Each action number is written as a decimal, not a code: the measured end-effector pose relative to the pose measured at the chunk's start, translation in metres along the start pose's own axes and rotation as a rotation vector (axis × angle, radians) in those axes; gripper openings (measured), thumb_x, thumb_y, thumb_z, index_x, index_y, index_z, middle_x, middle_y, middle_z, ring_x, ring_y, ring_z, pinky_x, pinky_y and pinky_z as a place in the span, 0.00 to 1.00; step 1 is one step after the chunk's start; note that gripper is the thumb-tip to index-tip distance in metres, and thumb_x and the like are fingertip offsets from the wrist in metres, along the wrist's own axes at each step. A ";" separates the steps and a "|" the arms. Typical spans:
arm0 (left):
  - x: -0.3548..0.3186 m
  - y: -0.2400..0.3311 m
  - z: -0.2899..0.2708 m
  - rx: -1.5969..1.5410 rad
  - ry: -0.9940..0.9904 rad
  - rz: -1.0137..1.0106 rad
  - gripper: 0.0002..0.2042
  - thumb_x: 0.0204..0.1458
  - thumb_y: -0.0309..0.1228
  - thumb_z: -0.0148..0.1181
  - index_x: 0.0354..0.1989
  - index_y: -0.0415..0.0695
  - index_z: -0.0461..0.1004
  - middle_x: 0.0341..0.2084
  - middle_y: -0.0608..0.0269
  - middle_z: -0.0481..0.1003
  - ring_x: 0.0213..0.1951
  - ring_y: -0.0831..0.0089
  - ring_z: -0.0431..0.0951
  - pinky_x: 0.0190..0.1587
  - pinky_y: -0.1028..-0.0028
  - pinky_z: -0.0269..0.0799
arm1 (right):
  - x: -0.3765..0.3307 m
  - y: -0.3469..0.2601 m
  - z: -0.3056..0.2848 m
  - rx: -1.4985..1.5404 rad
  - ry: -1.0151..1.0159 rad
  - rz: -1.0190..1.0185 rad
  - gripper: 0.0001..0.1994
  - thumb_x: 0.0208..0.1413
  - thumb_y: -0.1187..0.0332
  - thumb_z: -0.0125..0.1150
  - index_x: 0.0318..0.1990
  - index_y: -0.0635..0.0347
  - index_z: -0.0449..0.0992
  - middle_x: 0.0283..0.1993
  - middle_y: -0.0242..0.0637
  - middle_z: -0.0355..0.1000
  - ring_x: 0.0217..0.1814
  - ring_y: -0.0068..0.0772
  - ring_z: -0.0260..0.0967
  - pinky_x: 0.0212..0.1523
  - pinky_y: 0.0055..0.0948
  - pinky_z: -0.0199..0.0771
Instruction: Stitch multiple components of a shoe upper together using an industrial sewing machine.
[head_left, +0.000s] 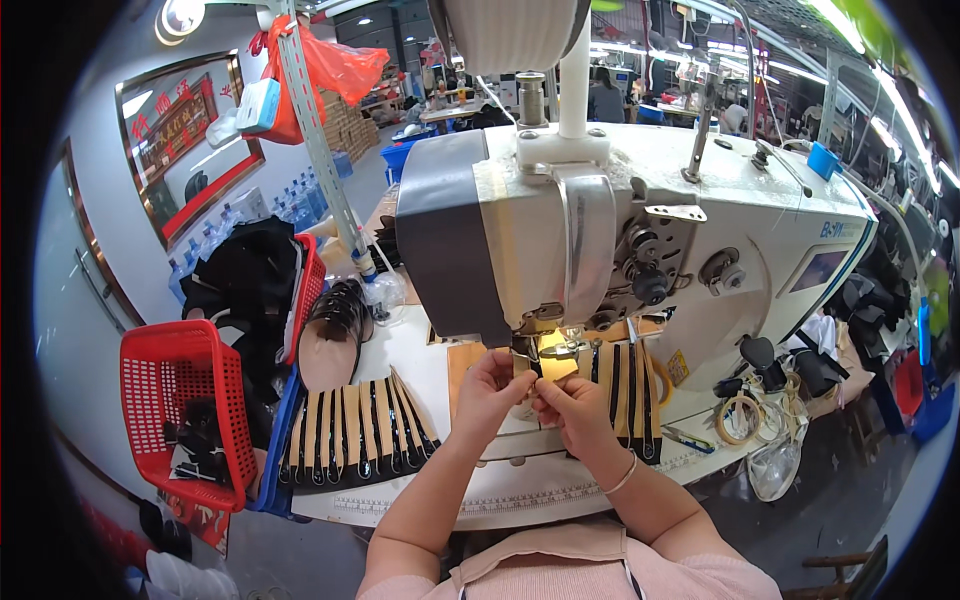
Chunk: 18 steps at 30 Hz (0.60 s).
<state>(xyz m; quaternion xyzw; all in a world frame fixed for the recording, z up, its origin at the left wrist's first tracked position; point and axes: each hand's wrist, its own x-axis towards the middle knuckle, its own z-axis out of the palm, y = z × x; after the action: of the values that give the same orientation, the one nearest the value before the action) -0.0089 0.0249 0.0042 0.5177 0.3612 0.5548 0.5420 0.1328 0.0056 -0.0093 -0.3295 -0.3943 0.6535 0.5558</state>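
Observation:
Both my hands meet below the lit needle area (553, 355) of a white industrial sewing machine (745, 190). My left hand (488, 395) is closed, with thumb and fingertips pinched together. Close beside it, my right hand (578, 408) pinches too, its fingertips nearly touching the left thumb. Whatever small piece they hold is mostly covered by the fingers. Left of my hands, a fan of black strips on tan backing (365, 430) lies on the white table (400, 503). More black strips on tan pieces (630, 400) lie right of my right hand.
A strappy black sandal (332, 340) stands at the table's left, next to red baskets (240, 420) of black material. At the right lie snips (690, 440), a tape roll (738, 420) and a clear plastic bag (778, 470). A metal post (320, 130) rises behind the sandal.

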 end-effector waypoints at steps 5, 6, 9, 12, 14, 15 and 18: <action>-0.002 -0.001 0.001 -0.061 -0.002 0.009 0.10 0.44 0.22 0.58 0.34 0.39 0.66 0.26 0.66 0.71 0.27 0.83 0.70 0.29 0.83 0.66 | -0.010 0.010 -0.009 -0.022 -0.035 0.025 0.07 0.51 0.68 0.57 0.30 0.64 0.73 0.25 0.33 0.71 0.23 0.18 0.66 0.25 0.15 0.67; -0.001 -0.001 0.001 -0.062 0.001 0.009 0.10 0.44 0.22 0.58 0.34 0.39 0.66 0.26 0.66 0.71 0.27 0.83 0.70 0.29 0.83 0.66 | -0.012 0.013 -0.013 -0.037 -0.054 0.043 0.07 0.51 0.68 0.57 0.31 0.64 0.73 0.24 0.33 0.70 0.23 0.18 0.66 0.25 0.15 0.67; 0.005 0.000 0.001 -0.001 0.011 0.015 0.11 0.43 0.21 0.59 0.35 0.39 0.66 0.27 0.67 0.71 0.27 0.83 0.69 0.29 0.82 0.65 | -0.020 0.026 -0.025 0.000 -0.030 0.094 0.07 0.51 0.68 0.57 0.31 0.64 0.72 0.24 0.32 0.70 0.23 0.19 0.66 0.25 0.16 0.68; 0.017 -0.002 -0.006 0.050 0.017 0.015 0.11 0.42 0.21 0.58 0.36 0.39 0.67 0.26 0.68 0.71 0.26 0.84 0.68 0.28 0.82 0.64 | -0.025 0.032 -0.032 0.028 -0.059 0.099 0.07 0.50 0.68 0.58 0.31 0.63 0.72 0.23 0.32 0.69 0.23 0.19 0.66 0.25 0.16 0.68; 0.024 -0.003 -0.008 0.029 0.009 -0.004 0.12 0.42 0.21 0.58 0.36 0.39 0.67 0.26 0.67 0.71 0.26 0.84 0.68 0.28 0.83 0.64 | -0.027 0.032 -0.033 0.033 -0.037 0.116 0.06 0.50 0.69 0.57 0.30 0.63 0.72 0.23 0.32 0.69 0.23 0.19 0.65 0.25 0.16 0.67; 0.027 -0.004 -0.008 0.011 0.002 -0.020 0.12 0.41 0.21 0.58 0.36 0.39 0.67 0.27 0.67 0.71 0.26 0.84 0.69 0.28 0.83 0.64 | -0.028 0.032 -0.034 0.038 -0.019 0.132 0.05 0.51 0.71 0.57 0.30 0.62 0.72 0.22 0.32 0.68 0.22 0.19 0.65 0.24 0.17 0.67; 0.027 -0.014 -0.011 -0.030 0.030 -0.035 0.12 0.41 0.20 0.58 0.36 0.39 0.67 0.30 0.65 0.71 0.30 0.82 0.69 0.32 0.81 0.64 | -0.032 0.033 -0.036 0.022 -0.010 0.148 0.05 0.51 0.71 0.57 0.30 0.62 0.72 0.22 0.32 0.68 0.23 0.19 0.65 0.24 0.17 0.67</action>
<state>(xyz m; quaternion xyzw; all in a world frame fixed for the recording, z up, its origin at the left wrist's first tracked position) -0.0127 0.0553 -0.0062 0.4947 0.3699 0.5582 0.5539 0.1538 -0.0225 -0.0554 -0.3485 -0.3644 0.6985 0.5078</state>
